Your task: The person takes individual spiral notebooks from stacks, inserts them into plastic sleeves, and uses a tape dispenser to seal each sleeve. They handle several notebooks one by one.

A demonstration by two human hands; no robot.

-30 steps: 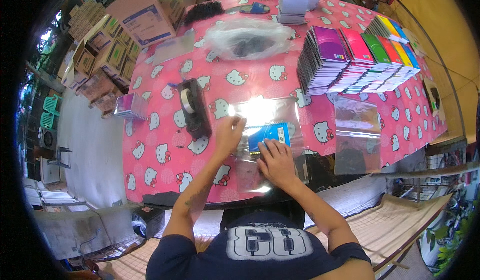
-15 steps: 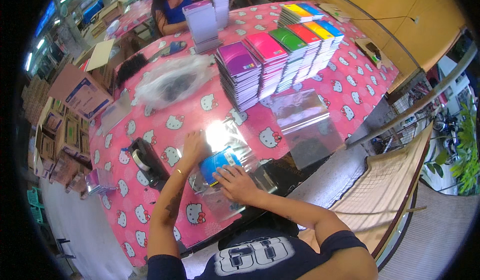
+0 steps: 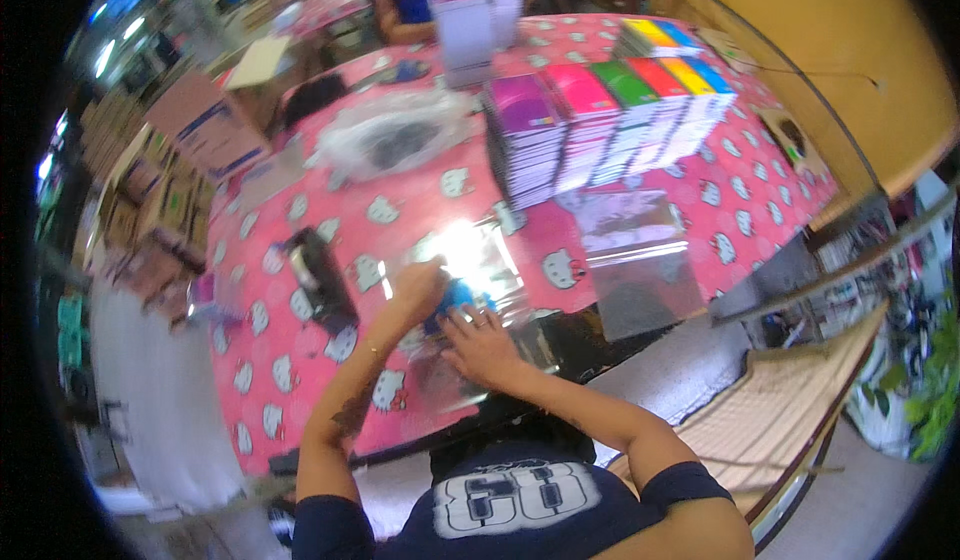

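Observation:
A blue-covered notebook (image 3: 462, 297) lies on a clear plastic sheet (image 3: 503, 260) at the near edge of the table, mostly hidden by my hands. My left hand (image 3: 420, 288) is at the notebook's left side with its fingers curled in; whatever they pinch is blurred and hidden. Flat on the cover's near part rests my right hand (image 3: 480, 342), fingers spread. Glare washes out the plastic beyond the notebook. Left of my left forearm stands a black tape dispenser (image 3: 322, 285).
Stacks of spiral notebooks with purple (image 3: 525, 110), pink, green, red, yellow and blue covers stand beyond my hands. More clear sheets (image 3: 640, 265) lie at right. A plastic bag (image 3: 395, 135) sits farther left, cardboard boxes (image 3: 205, 125) beside the table. Across it, a person (image 3: 415, 0) sits near notebook stacks.
The whole view has shifted and turned. My left hand's fingers have curled in at the notebook's side, and less of the blue cover shows. My right hand stays on the cover.

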